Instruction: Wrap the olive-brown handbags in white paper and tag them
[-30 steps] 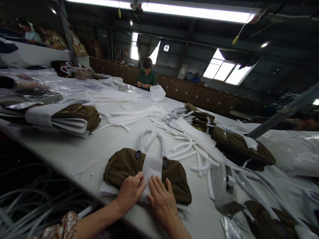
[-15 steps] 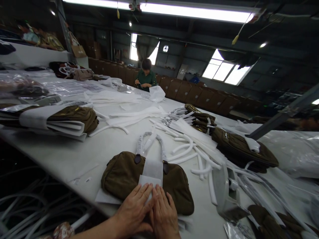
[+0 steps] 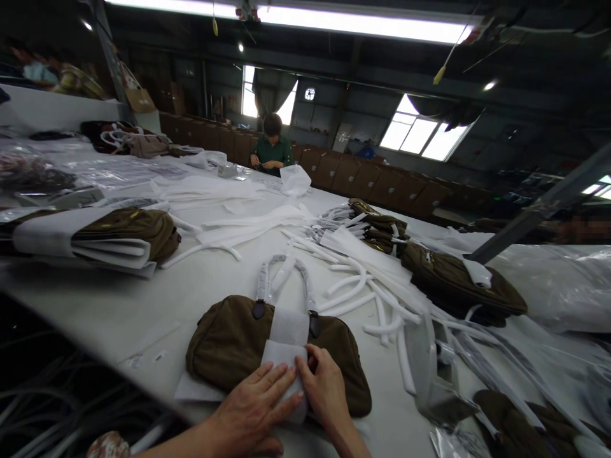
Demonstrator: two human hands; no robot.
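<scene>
An olive-brown handbag [image 3: 224,340] lies on the table before me, its two handles [image 3: 308,280] wrapped in clear film and pointing away. Around its middle runs a band of thin white foam sheet [image 3: 289,327], with the folded end on top. My left hand [image 3: 255,407] rests flat on that sheet, fingers stretched out. Beside it, my right hand [image 3: 327,385] has its thumb and forefinger curled together at the sheet's right edge. Another piece of white sheet [image 3: 198,388] sticks out under the bag's left end.
A tape dispenser [image 3: 436,369] and white foam tubes [image 3: 351,289] lie to the right. More brown bags [image 3: 463,280] are behind them, and a wrapped stack [image 3: 119,238] sits at left. Across the table a co-worker [image 3: 273,149] in green works. A metal post [image 3: 539,210] slants at right.
My right hand has shifted to the right, from lying flat beside my left hand to a pinch at the sheet's edge. My left hand stays flat on the sheet.
</scene>
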